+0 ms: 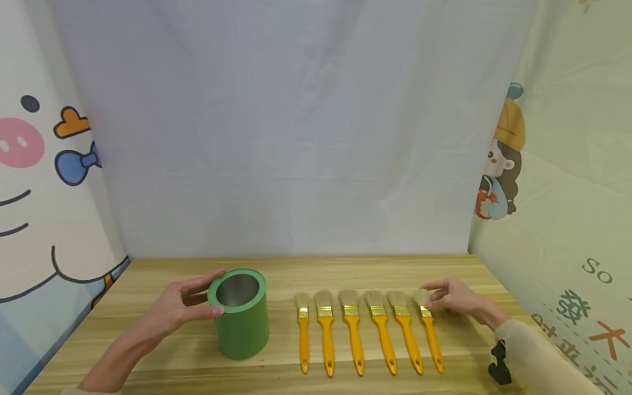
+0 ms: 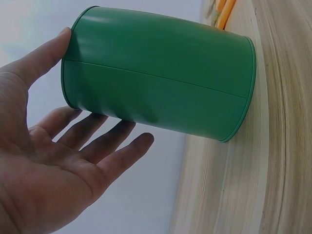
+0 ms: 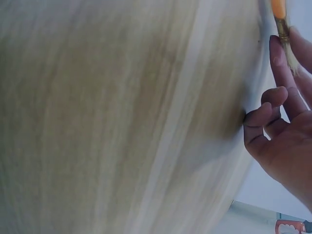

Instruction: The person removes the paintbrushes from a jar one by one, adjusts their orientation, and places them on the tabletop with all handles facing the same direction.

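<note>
A green metal can [image 1: 243, 332] stands upright on the wooden table with its round mouth open at the top. My left hand [image 1: 170, 307] holds it near the rim, thumb on one side and fingers on the other; the left wrist view shows the fingertips against the can's wall [image 2: 156, 73]. At the right end of a row of paintbrushes, my right hand [image 1: 456, 296] pinches the rightmost paintbrush [image 1: 433, 340] at its pale bristles. In the right wrist view, thumb and index finger lie on either side of that brush's bristles [image 3: 291, 61].
Several more paintbrushes [image 1: 353, 329] with orange handles lie side by side between the can and my right hand, bristles pointing away. Beyond the table [image 1: 197, 378] hangs a plain pale curtain [image 1: 296, 137], with printed cloths [image 1: 558, 219] at the sides.
</note>
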A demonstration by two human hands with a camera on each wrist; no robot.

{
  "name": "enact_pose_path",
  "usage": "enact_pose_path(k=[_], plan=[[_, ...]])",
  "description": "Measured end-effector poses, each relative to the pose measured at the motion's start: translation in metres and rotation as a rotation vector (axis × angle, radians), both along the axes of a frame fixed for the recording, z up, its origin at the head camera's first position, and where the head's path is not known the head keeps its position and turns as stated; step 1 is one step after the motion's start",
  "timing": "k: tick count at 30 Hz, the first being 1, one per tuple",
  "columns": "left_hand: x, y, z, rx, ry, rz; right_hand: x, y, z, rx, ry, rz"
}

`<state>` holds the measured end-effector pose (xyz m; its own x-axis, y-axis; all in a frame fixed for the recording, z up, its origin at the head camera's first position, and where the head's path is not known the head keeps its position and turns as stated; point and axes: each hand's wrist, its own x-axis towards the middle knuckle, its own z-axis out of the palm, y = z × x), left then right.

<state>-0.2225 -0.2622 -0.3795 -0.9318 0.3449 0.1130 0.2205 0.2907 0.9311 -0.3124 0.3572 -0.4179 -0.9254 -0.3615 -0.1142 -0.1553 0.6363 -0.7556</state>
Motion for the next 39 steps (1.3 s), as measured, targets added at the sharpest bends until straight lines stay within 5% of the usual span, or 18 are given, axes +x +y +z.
enact_pose_path(k=[29,39], plan=[[0.0008,0.0013,0.0008,-0.017,-0.005,0.008,0.0000,-0.0044,-0.0041,0.010,0.085,0.084],[0.0000,0.0020,0.0015,-0.012,-0.009,-0.001,0.0072,-0.0034,-0.0016,0.003,0.134,-0.004]])
